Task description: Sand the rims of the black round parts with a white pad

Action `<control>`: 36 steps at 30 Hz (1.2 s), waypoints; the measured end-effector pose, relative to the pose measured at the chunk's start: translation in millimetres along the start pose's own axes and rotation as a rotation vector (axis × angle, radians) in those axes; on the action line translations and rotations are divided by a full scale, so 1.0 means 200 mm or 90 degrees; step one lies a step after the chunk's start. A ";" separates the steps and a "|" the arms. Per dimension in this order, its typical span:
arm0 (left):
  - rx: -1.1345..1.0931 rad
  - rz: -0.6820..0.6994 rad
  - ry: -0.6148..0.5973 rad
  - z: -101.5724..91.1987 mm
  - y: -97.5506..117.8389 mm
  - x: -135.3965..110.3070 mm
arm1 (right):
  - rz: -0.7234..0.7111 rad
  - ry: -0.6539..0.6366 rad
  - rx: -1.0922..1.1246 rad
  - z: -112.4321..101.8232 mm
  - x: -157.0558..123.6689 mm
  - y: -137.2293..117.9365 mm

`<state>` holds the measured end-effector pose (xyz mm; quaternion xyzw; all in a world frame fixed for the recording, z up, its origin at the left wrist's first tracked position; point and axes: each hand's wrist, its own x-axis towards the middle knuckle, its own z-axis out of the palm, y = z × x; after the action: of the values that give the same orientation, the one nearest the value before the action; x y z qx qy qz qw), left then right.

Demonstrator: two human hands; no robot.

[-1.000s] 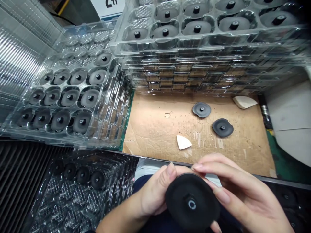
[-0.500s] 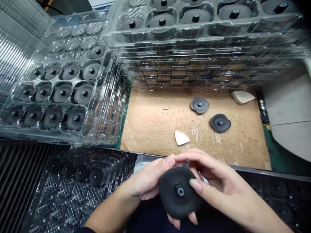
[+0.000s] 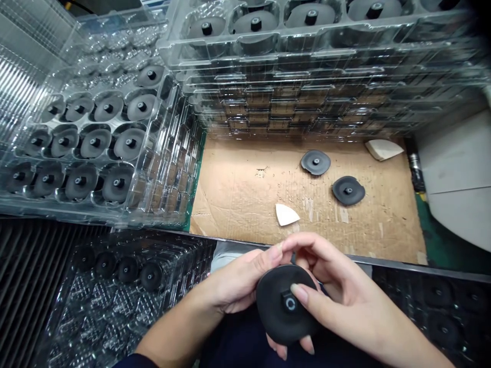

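Observation:
A black rounded disc with a short hollow stem (image 3: 282,322) is held between both hands, stem side up. My left hand (image 3: 245,281) is closed round its left edge, thumb along the upper rim and fingertips showing below. My right hand (image 3: 337,286) grips it from the right, its thumb pressed beside the stem and its index finger arched over to meet the left thumb. Beyond the hands, on the cardboard sheet (image 3: 233,199), lie two similar black discs, a farther one (image 3: 321,166) and a nearer one (image 3: 353,197), plus a white wedge-shaped pad (image 3: 286,215).
Stacked clear plastic trays (image 3: 245,66) holding black discs stand at the back. Another tray stack (image 3: 153,168) rises at the left. Lower left is a dark tray (image 3: 103,312) with several discs. A second white wedge (image 3: 384,150) lies near a grey curved object (image 3: 456,168) at right.
My right thumb has slid inward across the disc to the stem. The disc and both hands have shifted slightly right. The view has tilted a little; the discs on the cardboard stay put.

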<state>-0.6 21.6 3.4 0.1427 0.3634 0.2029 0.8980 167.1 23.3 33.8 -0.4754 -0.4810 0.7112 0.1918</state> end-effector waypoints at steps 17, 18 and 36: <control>-0.016 -0.037 -0.150 -0.05 -0.04 0.02 | -0.022 -0.001 -0.001 0.01 0.00 0.04; -0.019 -0.040 -0.152 -0.05 -0.04 0.02 | -0.021 -0.005 0.002 0.00 0.00 0.04; -0.027 -0.006 -0.054 0.01 -0.01 0.05 | -0.138 0.015 -0.051 -0.09 -0.03 0.06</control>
<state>7.8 25.4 -2.3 0.1304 0.3216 0.2005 0.9162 188.2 22.6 25.4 -0.4362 -0.5554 0.6609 0.2540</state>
